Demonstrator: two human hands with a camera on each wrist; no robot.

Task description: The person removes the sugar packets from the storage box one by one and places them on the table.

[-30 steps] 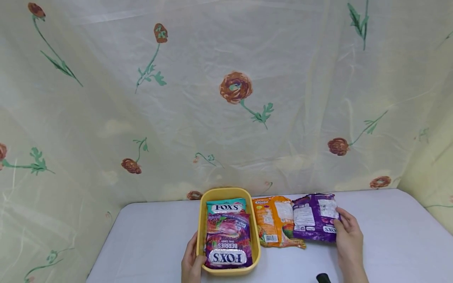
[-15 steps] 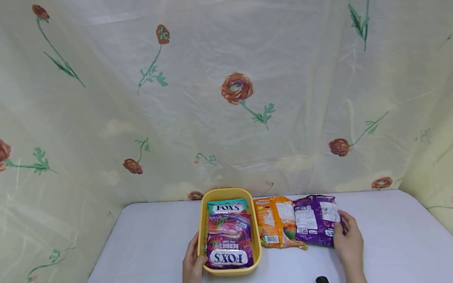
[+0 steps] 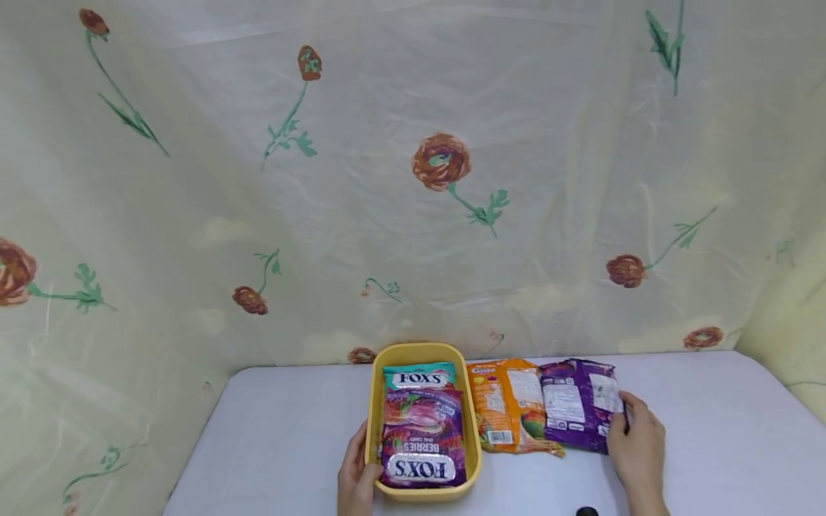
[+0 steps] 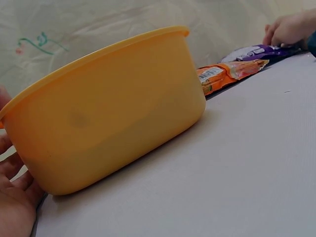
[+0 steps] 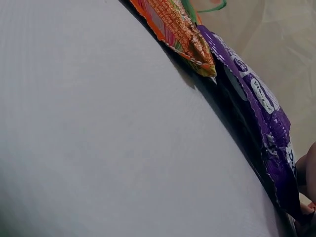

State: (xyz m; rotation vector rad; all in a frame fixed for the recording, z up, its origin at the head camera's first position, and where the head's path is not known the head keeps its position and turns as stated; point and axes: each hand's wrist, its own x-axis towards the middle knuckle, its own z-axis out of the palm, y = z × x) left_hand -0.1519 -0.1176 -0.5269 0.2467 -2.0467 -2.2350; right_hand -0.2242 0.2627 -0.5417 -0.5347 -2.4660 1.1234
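Observation:
My left hand (image 3: 356, 473) grips the near left corner of a yellow plastic tub (image 3: 475, 430), thumb at the rim and fingers against the outer wall (image 4: 108, 113). Inside the tub lies a purple-pink berries candy bag (image 3: 422, 437), overlapping a teal candy bag (image 3: 419, 374). To the right, my right hand (image 3: 639, 444) pinches the right edge of a purple candy bag (image 3: 577, 401), printed back side up. In the right wrist view only a bit of that hand (image 5: 308, 173) shows. Between tub and purple bag lies an orange candy bag (image 3: 506, 405).
A white table (image 3: 277, 437) carries everything. Flower-printed cloth (image 3: 361, 215) hangs behind the table and along its sides. A small dark round-ended object (image 3: 587, 511) pokes in at the bottom edge of the head view, below my right hand.
The right hand has come slightly toward me with the purple bag, whose right side now sits lower beside the orange bag. The head view has shifted a little. My left hand stays on the tub.

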